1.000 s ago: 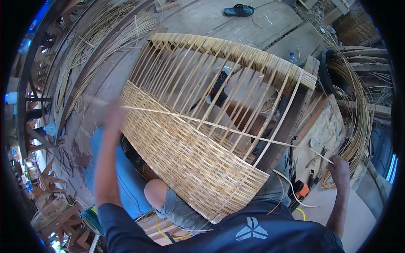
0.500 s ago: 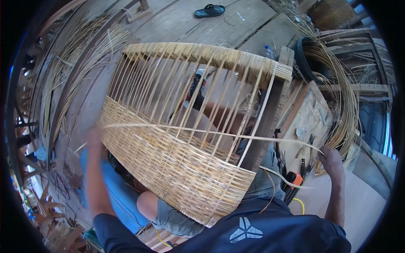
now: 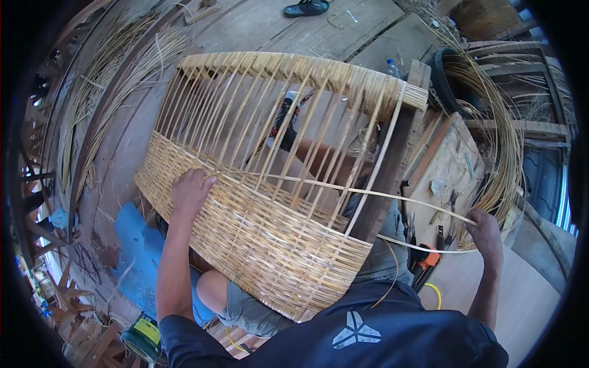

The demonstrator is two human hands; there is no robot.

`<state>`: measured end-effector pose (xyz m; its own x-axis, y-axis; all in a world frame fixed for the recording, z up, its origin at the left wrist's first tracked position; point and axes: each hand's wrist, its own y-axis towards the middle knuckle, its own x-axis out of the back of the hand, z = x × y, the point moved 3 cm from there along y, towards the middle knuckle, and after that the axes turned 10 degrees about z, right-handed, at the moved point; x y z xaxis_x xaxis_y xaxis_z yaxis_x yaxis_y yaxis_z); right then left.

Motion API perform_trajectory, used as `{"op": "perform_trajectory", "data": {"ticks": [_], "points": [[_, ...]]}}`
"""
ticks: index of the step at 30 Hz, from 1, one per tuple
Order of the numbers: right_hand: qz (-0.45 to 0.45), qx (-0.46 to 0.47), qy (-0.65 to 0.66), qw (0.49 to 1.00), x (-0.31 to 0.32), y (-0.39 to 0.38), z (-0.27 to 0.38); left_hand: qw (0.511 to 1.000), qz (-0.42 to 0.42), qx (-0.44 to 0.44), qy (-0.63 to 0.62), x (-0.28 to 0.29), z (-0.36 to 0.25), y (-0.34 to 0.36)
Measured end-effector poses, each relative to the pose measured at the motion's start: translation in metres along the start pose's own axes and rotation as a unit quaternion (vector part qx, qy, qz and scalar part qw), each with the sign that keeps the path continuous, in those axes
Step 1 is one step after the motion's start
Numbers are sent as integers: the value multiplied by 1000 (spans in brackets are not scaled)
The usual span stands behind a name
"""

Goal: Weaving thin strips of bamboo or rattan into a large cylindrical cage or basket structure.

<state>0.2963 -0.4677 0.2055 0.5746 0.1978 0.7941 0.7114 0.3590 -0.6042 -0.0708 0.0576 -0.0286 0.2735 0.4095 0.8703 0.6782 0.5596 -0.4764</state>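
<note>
A half-woven rattan panel (image 3: pixel 276 245) leans across my lap, its lower part a dense weave. Bare upright stakes (image 3: pixel 299 138) rise from the weave to a wrapped top rail (image 3: pixel 270 64). A long, pale rattan strip (image 3: pixel 408 199) runs across the stakes between my hands. At the weave's upper edge, toward its left side, my left hand (image 3: pixel 191 193) is closed with its fingertips on the strip. Out to the right of the panel, my right hand (image 3: pixel 485 234) grips the strip. Another length of strip (image 3: pixel 423 247) curves below, toward the right hand.
Pliers (image 3: pixel 451 205) and an orange-and-black tool (image 3: pixel 424 260) lie at the right, beside a large coil of rattan (image 3: pixel 500 153). A dark bucket (image 3: pixel 445 86) stands behind. Loose rattan bundles (image 3: pixel 116 92) are at the left; a sandal (image 3: pixel 305 8) lies on the far floor.
My left hand has moved right, from beyond the panel's left edge onto the top of the weave. The strip now lies lower and straighter; the right hand stays nearly in place.
</note>
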Motion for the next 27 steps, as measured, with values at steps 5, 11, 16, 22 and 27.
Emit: {"op": "perform_trajectory", "data": {"ticks": [5,11,16,22,27], "points": [[2,101,-62,993,-20,-2,26,974,112,189,48,61,86,-28],[117,-22,147,982,-27,-7,44,955,-1,244,168,93,101,-37],[104,48,169,979,-22,-3,27,983,-94,-153,35,29,-33,-9],[115,81,241,960,-20,-14,8,996,-28,-76,29,7,-18,2],[254,122,204,938,-37,-3,62,966,83,243,-38,20,111,-6]]}}
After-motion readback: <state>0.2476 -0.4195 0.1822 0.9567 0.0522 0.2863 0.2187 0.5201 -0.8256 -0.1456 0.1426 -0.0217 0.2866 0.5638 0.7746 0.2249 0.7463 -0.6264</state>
